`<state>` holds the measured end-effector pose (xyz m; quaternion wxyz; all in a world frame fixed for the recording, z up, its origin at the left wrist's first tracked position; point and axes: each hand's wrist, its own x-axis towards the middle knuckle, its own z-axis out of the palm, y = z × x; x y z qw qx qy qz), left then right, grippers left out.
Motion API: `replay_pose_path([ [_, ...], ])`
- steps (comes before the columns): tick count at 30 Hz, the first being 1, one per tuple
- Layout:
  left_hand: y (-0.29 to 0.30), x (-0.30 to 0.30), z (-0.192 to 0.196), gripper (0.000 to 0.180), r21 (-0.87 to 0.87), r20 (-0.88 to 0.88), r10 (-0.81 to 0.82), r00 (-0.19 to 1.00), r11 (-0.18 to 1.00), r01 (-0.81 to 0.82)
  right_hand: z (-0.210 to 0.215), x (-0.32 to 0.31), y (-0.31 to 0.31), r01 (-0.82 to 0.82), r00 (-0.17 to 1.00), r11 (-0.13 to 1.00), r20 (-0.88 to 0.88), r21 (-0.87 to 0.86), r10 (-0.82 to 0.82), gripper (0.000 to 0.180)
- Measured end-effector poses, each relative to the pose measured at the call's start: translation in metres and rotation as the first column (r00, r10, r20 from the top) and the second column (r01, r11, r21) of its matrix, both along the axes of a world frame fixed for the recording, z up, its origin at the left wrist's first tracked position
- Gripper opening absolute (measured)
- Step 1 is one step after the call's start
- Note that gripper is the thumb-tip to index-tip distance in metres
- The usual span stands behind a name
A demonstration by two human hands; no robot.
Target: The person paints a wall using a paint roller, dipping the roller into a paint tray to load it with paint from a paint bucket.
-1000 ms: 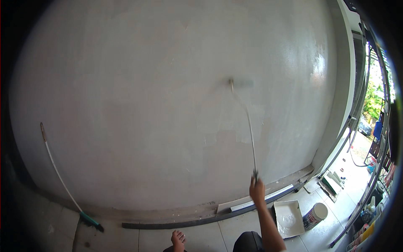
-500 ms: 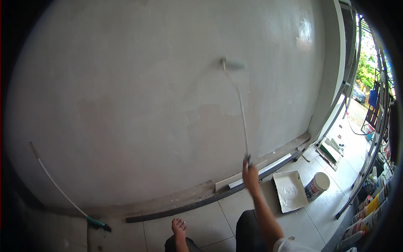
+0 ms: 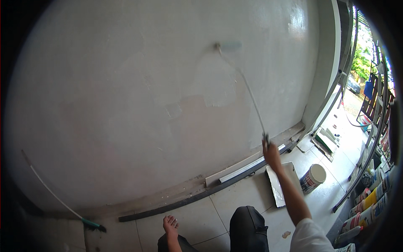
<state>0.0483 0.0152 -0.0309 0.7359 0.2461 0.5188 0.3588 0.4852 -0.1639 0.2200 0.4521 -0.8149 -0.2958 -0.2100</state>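
Clenched around the near end of a long thin metal extension pole (image 3: 247, 94), my right hand (image 3: 272, 154) is raised in front of me, arm stretched up from the lower right. From that fist the pole slants up and to the left, and the pale blue-grey paint roller (image 3: 228, 45) at its far end lies flat against the large grey plastered wall (image 3: 105, 96), high up and right of the middle. My left hand is not in view. Below my hand, a white rectangular paint tray (image 3: 275, 187) sits on the pale tiled floor (image 3: 235, 201), and just to its right stands a white plastic paint bucket (image 3: 312, 178). At the foot of the wall a long white strip (image 3: 247, 166) lies beside a dark strip (image 3: 189, 197). Far to the left, a white-handled broom with a green head (image 3: 63, 203) leans against the wall. My bare foot (image 3: 170, 224) shows near the lower edge, on the tiles.
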Motion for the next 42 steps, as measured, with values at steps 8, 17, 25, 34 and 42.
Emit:
replay_pose_path([
  [8,-0.007,0.007,0.003,0.049,-0.006,-0.059,-0.04,0.997,0.999,0.039,-0.175,-0.053,-0.054,0.014,0.925,0.972,-0.367,-0.235,-0.102,0.046],
  [17,-0.009,0.012,0.02,0.049,0.05,-0.047,-0.052,0.998,0.997,0.054,0.008,0.005,0.007,-0.026,0.98,0.996,-0.193,0.082,0.041,0.051],
  [25,-0.008,0.014,0.017,0.048,0.031,-0.061,-0.058,0.996,0.998,0.06,-0.088,-0.005,-0.069,-0.031,0.951,0.98,-0.308,-0.194,-0.031,0.044],
  [34,-0.008,0.024,0.005,0.047,0.001,-0.082,-0.06,0.995,0.998,0.06,-0.095,-0.003,-0.098,0.006,0.906,0.951,-0.401,-0.31,-0.136,0.053],
  [42,-0.008,0.017,0.015,0.045,0.046,-0.058,-0.056,0.997,0.997,0.059,0.011,0.018,-0.1,0.009,0.956,0.967,-0.282,-0.255,-0.083,0.062],
])
